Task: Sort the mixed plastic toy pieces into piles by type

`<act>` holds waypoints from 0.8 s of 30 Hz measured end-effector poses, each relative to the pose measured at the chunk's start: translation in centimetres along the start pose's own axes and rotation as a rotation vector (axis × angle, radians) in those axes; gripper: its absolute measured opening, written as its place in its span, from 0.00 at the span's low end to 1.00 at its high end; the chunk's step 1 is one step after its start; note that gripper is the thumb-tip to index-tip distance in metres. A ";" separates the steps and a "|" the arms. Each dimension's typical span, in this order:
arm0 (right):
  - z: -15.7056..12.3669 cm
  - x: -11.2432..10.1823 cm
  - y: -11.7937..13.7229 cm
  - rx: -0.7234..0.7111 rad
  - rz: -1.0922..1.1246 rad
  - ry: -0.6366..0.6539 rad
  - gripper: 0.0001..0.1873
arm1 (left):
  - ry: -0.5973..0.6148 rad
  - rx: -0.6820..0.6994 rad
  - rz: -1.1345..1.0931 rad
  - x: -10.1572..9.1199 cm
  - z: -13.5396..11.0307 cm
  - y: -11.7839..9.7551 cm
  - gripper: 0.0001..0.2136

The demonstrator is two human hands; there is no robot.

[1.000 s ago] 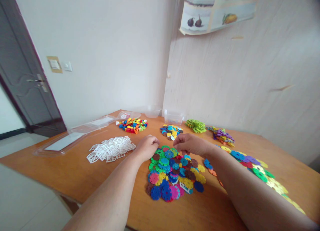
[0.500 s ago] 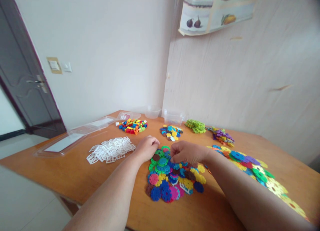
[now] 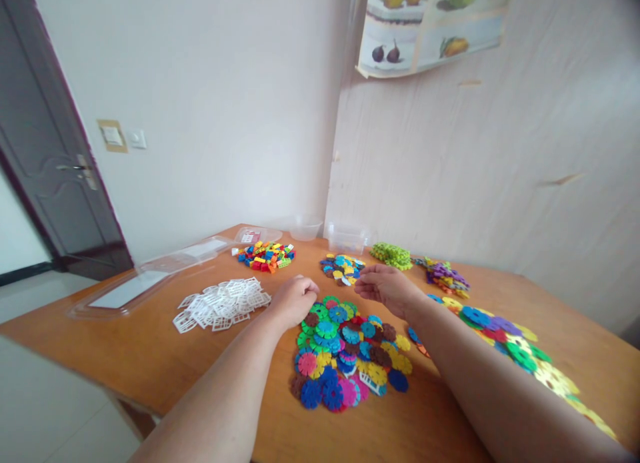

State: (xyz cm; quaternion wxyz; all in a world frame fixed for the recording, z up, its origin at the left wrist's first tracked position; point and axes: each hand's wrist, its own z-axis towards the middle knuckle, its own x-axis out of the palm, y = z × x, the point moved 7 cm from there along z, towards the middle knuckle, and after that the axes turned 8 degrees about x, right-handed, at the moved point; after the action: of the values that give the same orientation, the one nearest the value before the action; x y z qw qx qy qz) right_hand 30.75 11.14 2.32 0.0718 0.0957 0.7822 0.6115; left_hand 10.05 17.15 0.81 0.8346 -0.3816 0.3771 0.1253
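A heap of notched plastic discs [image 3: 351,348] lies spread on the worktop [image 3: 425,416], between 5 and 6 o'clock from the centre of the view. The discs are thin, round and slotted around the rim, loose and overlapping, mostly flat with some tilted on their neighbours. Within the heap, green discs [image 3: 320,326] crowd from 10 to 12 o'clock, brown discs [image 3: 381,356] and yellow discs [image 3: 401,364] sit near 3, and a dark-blue disc [image 3: 399,381] lies at the edge at 4. A white lattice piece [image 3: 370,383] rests among them at 5, magenta discs [image 3: 347,392] at 6, blue discs [image 3: 311,394] at 7, a coral disc [image 3: 307,363] at 9.
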 end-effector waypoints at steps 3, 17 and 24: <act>-1.1 1.4 0.6 -0.053 -0.274 0.078 0.06 | 0.000 -0.003 0.014 0.0 0.0 0.0 0.09; -6.3 7.8 0.0 -0.277 -1.115 0.464 0.15 | -0.011 0.011 -0.023 0.0 -0.1 -0.2 0.09; -6.0 7.6 -0.3 -0.258 -1.130 0.448 0.10 | -0.014 0.025 -0.011 0.1 -0.1 0.0 0.09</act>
State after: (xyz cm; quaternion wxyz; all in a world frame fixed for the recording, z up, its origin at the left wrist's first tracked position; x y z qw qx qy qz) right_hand 21.97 7.23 3.52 0.2297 -0.4733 0.6279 0.5736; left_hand 10.03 17.10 0.71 0.8425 -0.3725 0.3707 0.1185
